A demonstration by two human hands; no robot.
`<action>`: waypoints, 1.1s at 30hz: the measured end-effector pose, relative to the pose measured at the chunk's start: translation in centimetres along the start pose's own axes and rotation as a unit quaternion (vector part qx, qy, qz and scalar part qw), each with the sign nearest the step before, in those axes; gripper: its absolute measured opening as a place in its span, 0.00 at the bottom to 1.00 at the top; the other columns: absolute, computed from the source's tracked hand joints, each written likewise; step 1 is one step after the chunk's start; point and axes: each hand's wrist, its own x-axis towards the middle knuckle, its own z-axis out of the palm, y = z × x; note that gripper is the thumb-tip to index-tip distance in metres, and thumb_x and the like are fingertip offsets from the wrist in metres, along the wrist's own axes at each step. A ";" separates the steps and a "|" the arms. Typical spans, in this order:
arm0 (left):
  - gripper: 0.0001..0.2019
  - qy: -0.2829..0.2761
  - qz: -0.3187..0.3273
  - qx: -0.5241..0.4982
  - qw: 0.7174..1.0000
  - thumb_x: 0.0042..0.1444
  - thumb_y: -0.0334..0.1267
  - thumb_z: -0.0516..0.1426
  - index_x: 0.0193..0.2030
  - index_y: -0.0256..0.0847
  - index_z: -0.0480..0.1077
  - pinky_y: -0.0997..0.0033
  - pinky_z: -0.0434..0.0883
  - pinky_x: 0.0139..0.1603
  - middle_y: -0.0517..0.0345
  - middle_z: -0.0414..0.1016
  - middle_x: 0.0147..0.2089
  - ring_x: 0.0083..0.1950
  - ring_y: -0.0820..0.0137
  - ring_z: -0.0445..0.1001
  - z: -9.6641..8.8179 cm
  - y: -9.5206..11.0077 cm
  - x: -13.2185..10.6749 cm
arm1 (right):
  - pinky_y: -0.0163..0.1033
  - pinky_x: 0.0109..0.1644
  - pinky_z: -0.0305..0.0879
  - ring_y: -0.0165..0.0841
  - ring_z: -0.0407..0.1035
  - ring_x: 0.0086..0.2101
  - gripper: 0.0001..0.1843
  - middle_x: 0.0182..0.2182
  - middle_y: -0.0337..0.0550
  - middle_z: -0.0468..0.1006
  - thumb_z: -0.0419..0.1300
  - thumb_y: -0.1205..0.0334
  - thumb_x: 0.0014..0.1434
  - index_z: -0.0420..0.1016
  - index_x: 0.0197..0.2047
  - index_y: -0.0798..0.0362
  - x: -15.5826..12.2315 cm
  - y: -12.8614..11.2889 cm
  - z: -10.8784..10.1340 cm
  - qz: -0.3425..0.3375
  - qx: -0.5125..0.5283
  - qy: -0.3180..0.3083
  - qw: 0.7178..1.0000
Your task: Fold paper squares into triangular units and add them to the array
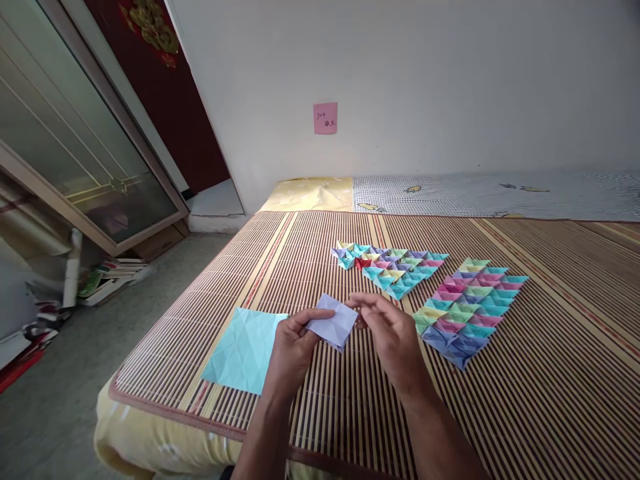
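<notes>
A small lilac folded paper square [336,323] is held up above the mat, its layers slightly parted at the lower edge. My left hand [295,340] grips its left side, thumb flat on top and fingers underneath. At the right corner of the paper, my right hand [393,337] has its thumb and fingers curled together on the edge; the exact contact is partly hidden. A larger turquoise paper sheet [240,353] with crossing crease lines lies flat to the left, partly behind my left wrist.
Two groups of colourful folded paper pieces rest on the striped mat [310,267]: a far group [400,263] and a right group [467,307]. The bed's left edge drops to the floor. A pink note [325,119] is on the wall. Books [107,277] lie by the glass door.
</notes>
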 end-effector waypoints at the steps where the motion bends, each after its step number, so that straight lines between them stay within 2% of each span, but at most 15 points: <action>1: 0.08 -0.006 0.003 0.006 1.000 0.52 0.39 0.71 0.39 0.42 0.86 0.70 0.71 0.41 0.53 0.85 0.37 0.38 0.66 0.78 0.0 0.1 -0.1 | 0.39 0.39 0.72 0.37 0.77 0.37 0.15 0.40 0.46 0.85 0.57 0.53 0.69 0.83 0.46 0.50 0.1 0.0 -0.2 0.027 0.016 -0.008 0.999; 3: 0.07 -0.031 0.012 0.018 0.999 0.54 0.39 0.70 0.39 0.41 0.85 0.70 0.70 0.40 0.52 0.85 0.40 0.38 0.66 0.77 0.0 0.2 -0.2 | 0.38 0.36 0.70 0.37 0.75 0.33 0.18 0.34 0.45 0.83 0.60 0.47 0.67 0.83 0.39 0.52 0.3 0.1 -0.5 0.059 0.036 -0.042 0.997; 6: 0.08 -0.083 0.018 0.015 0.996 0.56 0.38 0.68 0.42 0.40 0.83 0.70 0.69 0.41 0.52 0.83 0.42 0.38 0.66 0.75 -0.2 0.2 -0.4 | 0.37 0.31 0.67 0.35 0.71 0.29 0.17 0.27 0.41 0.78 0.66 0.47 0.62 0.80 0.32 0.53 0.5 0.4 -0.5 0.070 0.056 -0.067 0.994; 9: 0.12 -0.104 0.017 -0.052 0.993 0.59 0.41 0.66 0.48 0.41 0.78 0.69 0.70 0.42 0.53 0.81 0.42 0.39 0.67 0.74 -0.4 0.1 -0.4 | 0.36 0.31 0.66 0.34 0.71 0.29 0.15 0.27 0.40 0.78 0.67 0.49 0.61 0.80 0.33 0.52 0.4 0.7 -0.4 0.052 0.060 -0.039 0.996; 11: 0.17 -0.079 0.009 -0.075 0.994 0.59 0.43 0.68 0.51 0.43 0.73 0.69 0.70 0.41 0.54 0.81 0.41 0.38 0.67 0.75 -0.3 0.0 -0.3 | 0.36 0.31 0.66 0.34 0.70 0.28 0.14 0.27 0.40 0.78 0.67 0.50 0.62 0.80 0.33 0.52 0.2 0.7 -0.3 0.038 0.050 -0.031 0.998; 14: 0.18 -0.033 -0.018 -0.042 0.998 0.54 0.43 0.72 0.46 0.40 0.73 0.71 0.71 0.37 0.56 0.81 0.34 0.34 0.69 0.76 0.1 -0.1 0.0 | 0.36 0.30 0.65 0.33 0.70 0.28 0.13 0.28 0.40 0.78 0.66 0.51 0.63 0.80 0.34 0.52 0.0 0.5 -0.1 0.026 0.035 -0.039 0.998; 16: 0.17 -0.029 -0.028 -0.025 0.999 0.51 0.44 0.74 0.38 0.38 0.74 0.72 0.71 0.35 0.57 0.81 0.30 0.31 0.70 0.75 0.3 -0.2 0.0 | 0.36 0.30 0.66 0.34 0.70 0.28 0.13 0.28 0.41 0.79 0.66 0.51 0.63 0.80 0.34 0.52 0.0 0.2 -0.1 0.030 0.026 -0.054 0.998; 20: 0.18 -0.088 -0.031 0.002 0.996 0.52 0.45 0.73 0.39 0.36 0.75 0.73 0.69 0.34 0.56 0.80 0.31 0.31 0.71 0.74 0.5 -0.3 -0.1 | 0.36 0.31 0.67 0.35 0.72 0.29 0.13 0.29 0.41 0.80 0.67 0.50 0.60 0.82 0.37 0.52 0.0 -0.2 0.0 0.058 0.031 -0.095 0.993; 23: 0.17 -0.142 -0.033 0.005 0.989 0.59 0.49 0.69 0.44 0.38 0.72 0.73 0.66 0.32 0.59 0.77 0.29 0.28 0.72 0.70 0.3 -0.2 -0.3 | 0.35 0.28 0.63 0.32 0.69 0.26 0.14 0.26 0.40 0.78 0.68 0.49 0.59 0.81 0.33 0.52 0.1 -0.1 -0.1 0.077 0.057 -0.082 0.992; 25: 0.17 -0.140 -0.017 0.013 0.990 0.64 0.49 0.65 0.50 0.39 0.71 0.73 0.64 0.32 0.63 0.72 0.27 0.28 0.72 0.67 0.2 0.0 -0.5 | 0.35 0.28 0.61 0.31 0.67 0.25 0.15 0.25 0.39 0.77 0.68 0.48 0.57 0.80 0.32 0.52 0.1 0.1 -0.1 0.101 0.077 -0.066 0.990; 28: 0.17 -0.146 -0.004 0.034 0.989 0.69 0.47 0.60 0.59 0.42 0.71 0.72 0.68 0.38 0.59 0.74 0.33 0.34 0.70 0.69 -0.3 0.5 -0.6 | 0.35 0.28 0.60 0.31 0.66 0.25 0.16 0.24 0.38 0.75 0.69 0.47 0.55 0.78 0.30 0.52 0.2 0.5 -0.2 0.152 0.107 -0.056 0.981; 31: 0.16 -0.206 -0.013 0.026 0.978 0.69 0.46 0.60 0.58 0.43 0.76 0.68 0.71 0.47 0.51 0.76 0.44 0.44 0.65 0.73 -0.9 1.0 -0.8 | 0.35 0.28 0.58 0.30 0.64 0.24 0.17 0.23 0.36 0.73 0.68 0.47 0.54 0.77 0.29 0.52 0.3 0.9 -0.2 0.181 0.121 -0.055 0.974; 33: 0.17 -0.238 -0.028 0.008 0.971 0.65 0.44 0.64 0.57 0.44 0.78 0.68 0.71 0.46 0.50 0.76 0.45 0.44 0.64 0.73 -1.2 1.0 -0.8 | 0.35 0.28 0.58 0.30 0.63 0.24 0.16 0.23 0.35 0.72 0.68 0.47 0.53 0.76 0.28 0.52 0.4 1.1 -0.1 0.183 0.125 -0.053 0.974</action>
